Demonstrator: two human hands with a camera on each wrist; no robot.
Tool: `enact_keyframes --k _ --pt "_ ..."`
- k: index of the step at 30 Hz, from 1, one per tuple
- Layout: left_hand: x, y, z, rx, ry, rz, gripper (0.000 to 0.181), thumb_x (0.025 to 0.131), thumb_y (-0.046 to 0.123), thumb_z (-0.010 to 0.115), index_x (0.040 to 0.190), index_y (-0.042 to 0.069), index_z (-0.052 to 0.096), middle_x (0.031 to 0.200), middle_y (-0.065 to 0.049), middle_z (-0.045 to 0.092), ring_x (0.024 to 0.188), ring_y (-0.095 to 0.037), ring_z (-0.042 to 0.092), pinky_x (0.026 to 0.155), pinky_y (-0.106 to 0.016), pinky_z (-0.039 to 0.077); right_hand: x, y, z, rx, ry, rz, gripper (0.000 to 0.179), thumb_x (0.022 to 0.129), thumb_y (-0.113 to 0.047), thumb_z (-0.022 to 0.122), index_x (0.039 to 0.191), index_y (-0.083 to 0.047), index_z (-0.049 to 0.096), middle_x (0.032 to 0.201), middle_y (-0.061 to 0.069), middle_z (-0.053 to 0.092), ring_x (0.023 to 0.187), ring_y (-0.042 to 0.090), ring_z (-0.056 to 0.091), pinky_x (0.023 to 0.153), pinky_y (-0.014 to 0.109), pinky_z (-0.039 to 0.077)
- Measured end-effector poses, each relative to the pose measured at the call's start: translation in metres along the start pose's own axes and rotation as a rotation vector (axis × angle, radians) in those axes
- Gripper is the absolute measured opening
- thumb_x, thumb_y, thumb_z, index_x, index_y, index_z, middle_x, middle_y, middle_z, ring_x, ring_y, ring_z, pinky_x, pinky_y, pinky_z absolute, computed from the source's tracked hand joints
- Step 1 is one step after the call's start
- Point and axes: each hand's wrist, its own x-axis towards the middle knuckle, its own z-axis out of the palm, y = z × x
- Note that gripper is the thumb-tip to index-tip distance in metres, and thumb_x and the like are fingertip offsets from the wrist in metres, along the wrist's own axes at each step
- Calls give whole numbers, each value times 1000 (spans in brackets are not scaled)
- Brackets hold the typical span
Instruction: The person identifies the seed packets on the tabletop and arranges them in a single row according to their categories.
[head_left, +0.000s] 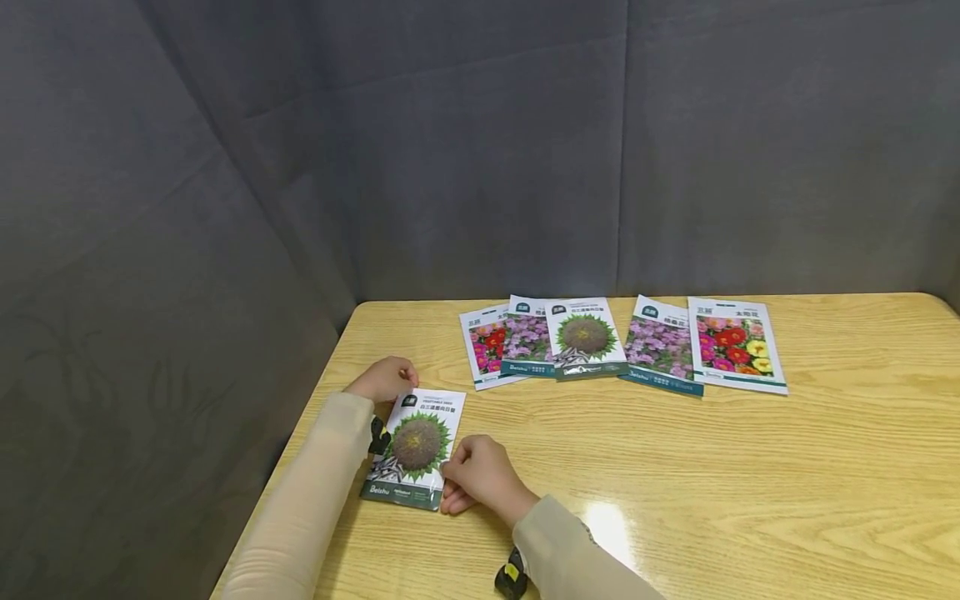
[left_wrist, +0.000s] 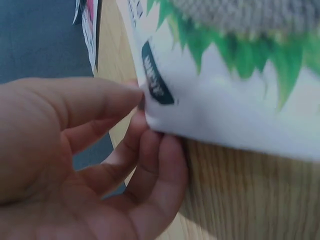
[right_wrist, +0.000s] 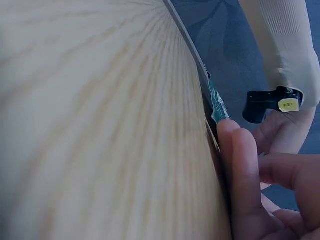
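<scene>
A seed packet (head_left: 416, 446) with a sunflower head printed on white and a dark green bottom band lies near the table's left edge. My left hand (head_left: 384, 380) pinches its top left corner; in the left wrist view the thumb and fingers of that hand (left_wrist: 110, 150) meet at the corner beside a small dark logo. At the lower right edge, my right hand (head_left: 483, 477) holds the packet between bent fingers and thumb. The right wrist view shows the packet (right_wrist: 218, 102) almost edge-on past the fingers, so most of its face is hidden there.
At the back of the wooden table (head_left: 675, 467) lie several more packets: a partly covered red-flower one (head_left: 480, 354), a purple one (head_left: 525, 337), another sunflower one (head_left: 587, 333), a second purple one (head_left: 660, 346) and a bright-flower one (head_left: 738, 346). Grey cloth (head_left: 480, 150) hangs behind.
</scene>
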Motion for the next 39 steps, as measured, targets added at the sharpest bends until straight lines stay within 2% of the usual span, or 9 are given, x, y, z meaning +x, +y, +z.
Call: enact_keyframes --k 4,8,14,20,23,27,32,35,39 --pt "1 2 5 27 51 28 10 101 5 55 98 1 64 103 -15 65 72 -21 50 62 -31 42 1 2 -5 31 -37 4 13 98 -2 58 90 8 60 69 17 68 55 26 71 53 36 60" --pt "-2 14 7 84 87 52 11 102 7 57 103 0 66 104 -15 66 77 -24 54 66 -34 45 0 4 -15 44 -80 -2 14 101 -5 54 99 8 60 74 18 67 60 30 73 55 38 61" --pt "-4 43 18 105 239 108 16 102 9 60 112 0 69 119 -22 58 89 -31 59 76 -43 52 -5 -5 -41 2 -95 -15 14 101 -5 54 106 8 58 80 17 66 60 21 69 55 37 61" --pt "2 67 33 -38 346 207 21 102 5 55 118 1 68 129 -21 53 100 -30 57 82 -43 51 -9 -22 -80 -187 43 -98 14 100 -6 58 107 6 62 83 14 64 63 21 64 57 36 59" --pt "5 78 44 -147 349 239 25 102 3 53 125 1 65 132 -19 51 113 -31 53 90 -43 50 -13 -28 -100 -290 149 -152 14 99 -6 58 107 4 65 89 12 64 68 24 65 60 36 58" --pt "11 96 60 -324 336 255 35 101 1 53 136 -1 58 138 -24 46 122 -37 52 94 -45 51 -18 -34 -127 -387 282 -203 17 100 -6 57 112 2 66 103 14 67 87 30 68 73 40 57" --pt "18 117 78 -506 308 229 46 100 -1 52 145 -5 47 143 -29 42 127 -40 51 101 -46 50 -22 -40 -158 -390 449 -222 26 102 -7 54 123 3 64 123 23 65 110 37 64 87 45 55" --pt "21 127 87 -620 269 189 51 99 0 49 149 -6 41 150 -26 41 126 -40 52 98 -45 49 -24 -43 -174 -370 538 -212 33 101 -8 52 131 2 61 128 26 62 111 39 63 82 43 53" --pt "22 141 99 -708 224 131 56 99 5 49 152 -4 38 154 -21 42 129 -37 52 95 -45 48 -25 -43 -190 -349 601 -179 42 102 -10 51 142 2 54 140 29 53 126 43 54 91 53 50"
